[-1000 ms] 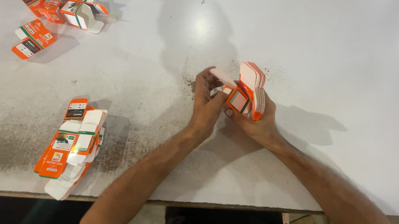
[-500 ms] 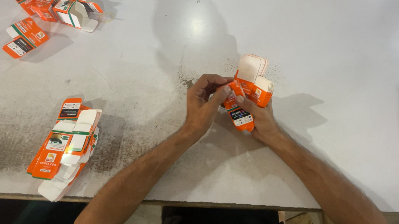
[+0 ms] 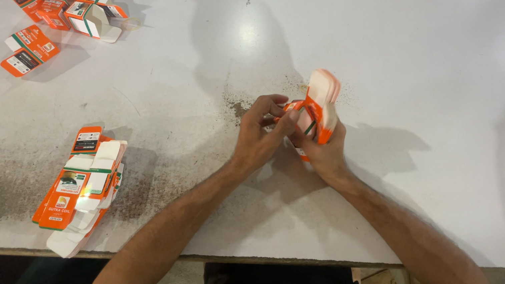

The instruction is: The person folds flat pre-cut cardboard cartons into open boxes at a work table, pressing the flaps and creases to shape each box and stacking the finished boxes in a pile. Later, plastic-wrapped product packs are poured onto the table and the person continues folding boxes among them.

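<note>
My right hand [image 3: 325, 151] grips a small stack of flat orange and white carton blanks [image 3: 317, 104], held on edge just above the white table [image 3: 424, 33]. My left hand [image 3: 263, 135] pinches the near end of the same stack with its fingertips. A fanned pile of flat orange and white cartons [image 3: 80, 186] lies on the table to the left of my left forearm, near the table's front edge.
Several folded orange and white boxes [image 3: 72, 8] lie scattered at the far left of the table, one [image 3: 28, 49] apart from the rest. Dark grime marks the table around my hands. The front edge runs below my forearms, with dark floor beneath.
The stack in my hands has turned more upright, and my left fingers have shifted along its near end. The piles on the table have not moved.
</note>
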